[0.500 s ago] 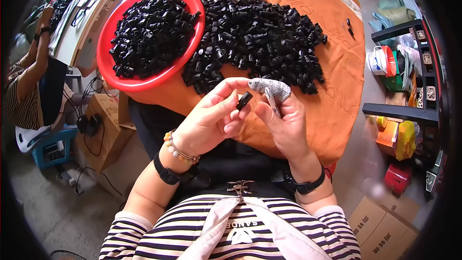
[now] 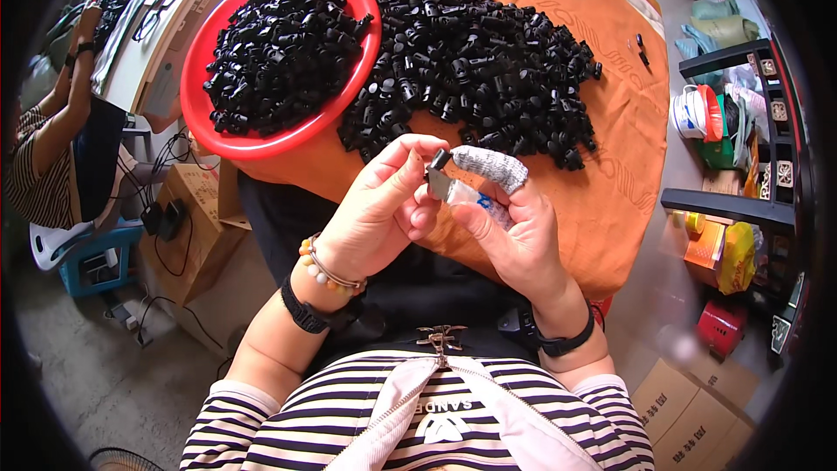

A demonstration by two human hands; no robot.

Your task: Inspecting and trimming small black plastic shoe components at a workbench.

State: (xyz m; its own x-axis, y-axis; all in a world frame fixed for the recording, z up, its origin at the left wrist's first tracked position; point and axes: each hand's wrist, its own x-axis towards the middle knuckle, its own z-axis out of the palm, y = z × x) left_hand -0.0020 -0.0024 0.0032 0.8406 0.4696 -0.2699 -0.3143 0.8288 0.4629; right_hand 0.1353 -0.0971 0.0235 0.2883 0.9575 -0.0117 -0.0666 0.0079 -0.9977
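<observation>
Basin: red basin (image 2: pixel 196 70) is sitting on the orange cloth (image 2: pixel 602 218), twd its far L side; a heap of blk pcs (image 2: pixel 283 61) is filling it.
L hand: L hand (image 2: pixel 388 192) is working on the nr side of basin & to its R; thumb + index are pinching a blk part (image 2: pixel 441 159), other fingers are curling in loosely.
Blk part: it's sticking up from the L fingertips, nr side & R of basin, just above the cloth's nr edge as seen from head cam.
R hand: R hand (image 2: pixel 527 231) is staying half-curled, farther R of basin than L hand; thumb & index are gripping a flat tool (image 2: pixel 442 186), rest of grip is partly hidden.
Tool: grey tip is meeting or nearly meeting the part (can't tell which); whitish, blue-marked body is running back into R hand.
Finger cover: grey knit finger cover (image 2: pixel 493 166) is sheathing the R index.
Loose pile: big pile of similar blk pcs (image 2: pixel 479 70) is spreading over cloth, directly R of basin.
Far R of basin: slim dark item (image 2: pixel 643 50) is lying nr cloth's R edge; white bucket (image 2: pixel 689 113) is standing beyond.
L of basin: another person's arm (image 2: pixel 77 78) is reaching up; blue stool (image 2: pixel 100 262) is standing lower down.
</observation>
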